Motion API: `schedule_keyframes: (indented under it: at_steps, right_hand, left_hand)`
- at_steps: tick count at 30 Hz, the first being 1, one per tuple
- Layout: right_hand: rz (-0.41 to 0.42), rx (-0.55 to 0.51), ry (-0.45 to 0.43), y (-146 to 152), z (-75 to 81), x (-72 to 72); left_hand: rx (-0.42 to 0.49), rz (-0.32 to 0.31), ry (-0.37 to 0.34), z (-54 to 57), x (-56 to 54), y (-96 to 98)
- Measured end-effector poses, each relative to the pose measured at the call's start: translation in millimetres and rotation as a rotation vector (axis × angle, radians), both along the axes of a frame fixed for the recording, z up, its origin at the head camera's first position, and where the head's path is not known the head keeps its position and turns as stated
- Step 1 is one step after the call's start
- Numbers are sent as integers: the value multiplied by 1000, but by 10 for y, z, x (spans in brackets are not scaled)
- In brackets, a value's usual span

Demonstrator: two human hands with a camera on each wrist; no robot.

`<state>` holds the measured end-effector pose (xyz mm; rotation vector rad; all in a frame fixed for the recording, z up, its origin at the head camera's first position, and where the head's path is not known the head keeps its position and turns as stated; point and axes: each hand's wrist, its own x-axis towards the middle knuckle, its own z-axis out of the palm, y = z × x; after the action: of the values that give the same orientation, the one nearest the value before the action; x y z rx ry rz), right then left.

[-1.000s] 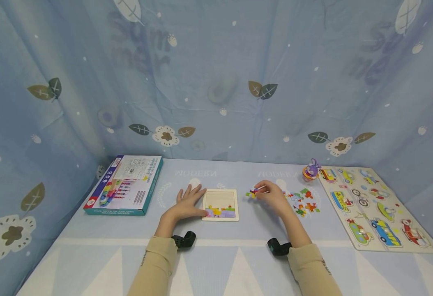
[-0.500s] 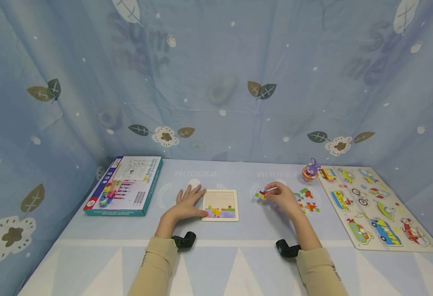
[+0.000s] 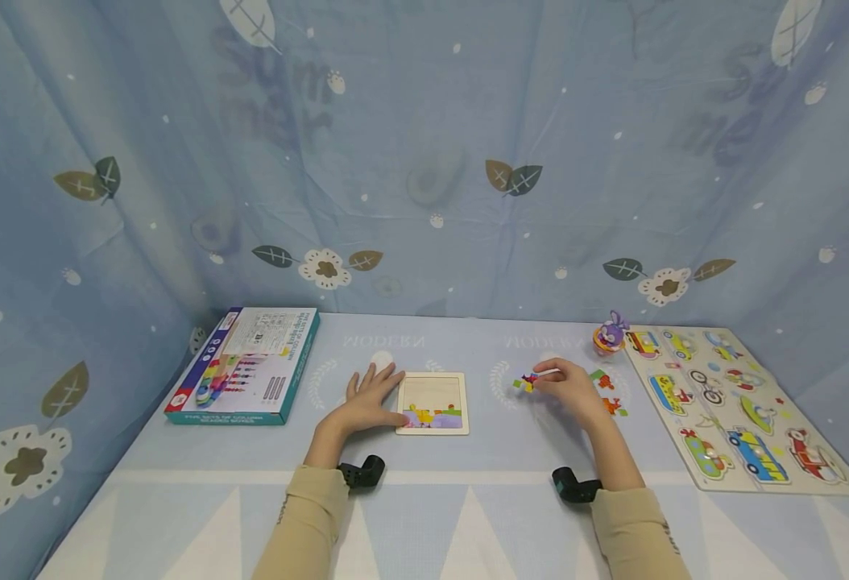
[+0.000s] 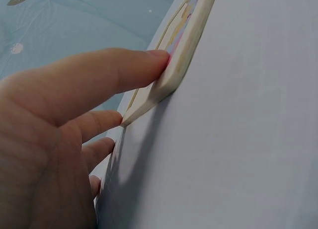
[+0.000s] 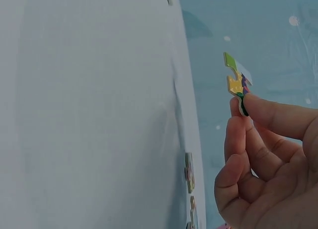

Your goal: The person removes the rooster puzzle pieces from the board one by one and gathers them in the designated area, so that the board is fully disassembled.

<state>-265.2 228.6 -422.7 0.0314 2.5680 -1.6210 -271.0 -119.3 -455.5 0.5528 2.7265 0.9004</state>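
My right hand [image 3: 571, 391] pinches a colourful jigsaw piece [image 5: 232, 84] between thumb and fingertips, held up above the table. Green, yellow and dark blue patches show on the piece. My left hand [image 3: 368, 403] lies spread at the left side of a small wooden puzzle tray [image 3: 432, 376]. Its thumb [image 4: 144, 65] rests on the tray's near left corner, and the other fingers reach along the side. Joined pieces [image 3: 435, 418] fill the bottom of the tray; bare wood shows above them. Loose jigsaw pieces [image 3: 611, 405] lie beyond my right wrist, partly hidden by the hand.
A flat teal-edged toy box [image 3: 250, 362] lies at the left. At the right is a large wooden board [image 3: 743, 411] with vehicle pictures, and a small purple rabbit figure [image 3: 610, 332] stands by its far left corner. A patterned curtain [image 3: 424, 161] hangs behind the table.
My right hand has moved to the right with the jigsaw piece, covering more of the loose pieces. The left hand and the tray have stayed in place.
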Motion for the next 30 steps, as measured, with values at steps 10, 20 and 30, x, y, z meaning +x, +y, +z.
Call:
schedule_keyframes:
  at_steps: [10,20,30]
  right_hand:
    - [-25,37,-29,112,34,4]
    - [-27,67,-46,239,6,5]
    - [-33,155,-108,388,-12,31]
  left_hand:
    - [3,0,2,4,11,-7]
    - [-2,-2,-5,23,6,4]
    - [-4,0,-8,27,2,3]
